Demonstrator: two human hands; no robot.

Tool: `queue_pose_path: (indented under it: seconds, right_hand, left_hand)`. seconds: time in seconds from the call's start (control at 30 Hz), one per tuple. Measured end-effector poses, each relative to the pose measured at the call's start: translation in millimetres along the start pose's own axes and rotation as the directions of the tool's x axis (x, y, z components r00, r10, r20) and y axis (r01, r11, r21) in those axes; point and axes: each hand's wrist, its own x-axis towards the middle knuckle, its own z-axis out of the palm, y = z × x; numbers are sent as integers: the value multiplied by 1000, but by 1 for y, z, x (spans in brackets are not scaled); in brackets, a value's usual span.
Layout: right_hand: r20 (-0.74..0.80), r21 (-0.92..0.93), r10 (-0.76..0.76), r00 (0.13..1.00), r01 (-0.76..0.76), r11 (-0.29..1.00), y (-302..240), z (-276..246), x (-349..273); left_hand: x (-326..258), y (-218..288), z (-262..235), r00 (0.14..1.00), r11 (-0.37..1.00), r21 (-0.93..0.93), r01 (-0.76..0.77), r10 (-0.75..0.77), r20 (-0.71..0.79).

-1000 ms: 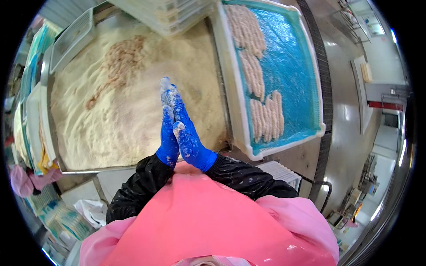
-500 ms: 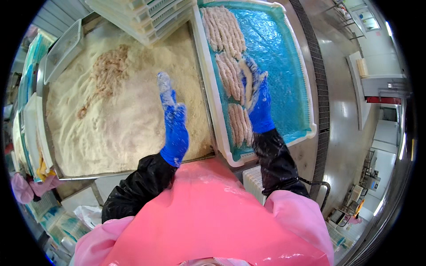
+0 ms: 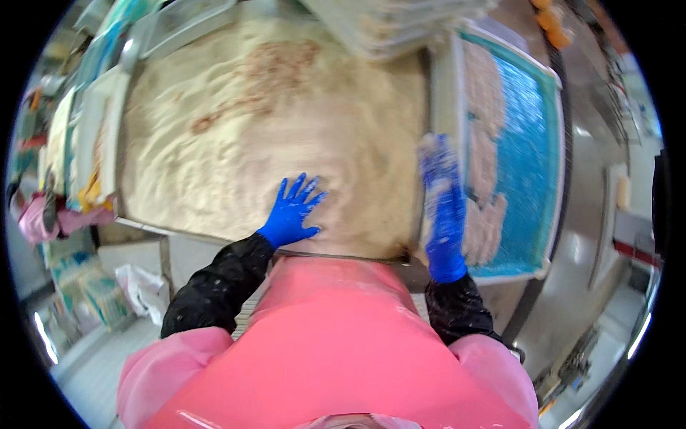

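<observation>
My left hand (image 3: 291, 211), in a blue glove, is open with its fingers spread over the near part of the pale breading crumbs (image 3: 214, 171). The right hand (image 3: 444, 207), in the same kind of crumb-dusted glove, is blurred by motion; its fingers look stretched out, and I see nothing held in it. It is over the gap between the crumb bed and the blue-lined tray (image 3: 529, 193). Along the tray's left side lie rows of coated meat strips (image 3: 484, 86), in several groups from far to near. Uncoated pinkish meat pieces (image 3: 282, 68) sit on the crumbs farther back.
A stack of white trays (image 3: 389, 25) overhangs the far right of the crumb bed. A clear plastic bin (image 3: 189, 28) stands at its far left corner. Another person's pink sleeve (image 3: 43, 218) shows at the left edge. A white plastic bag (image 3: 143, 289) is at lower left.
My view has swung, shifting the scene rightward. The right hand has left the meat strips and come back toward the crumbs; the strip in it no longer shows. My left hand has lowered and spread.
</observation>
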Motion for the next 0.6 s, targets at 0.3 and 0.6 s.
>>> queue_pose_path:
  seconds: [0.3,0.6]
  right_hand:
    - [289,-920,-311,905,353,172,224,76,81]
    - [370,-587,-207,906,401,703,284,154,128]
  left_hand:
    - [-72,-116,2,845,896,-354,268,-395,-361]
    - [-72,-124,0,781,831,-530,170,-442,-441]
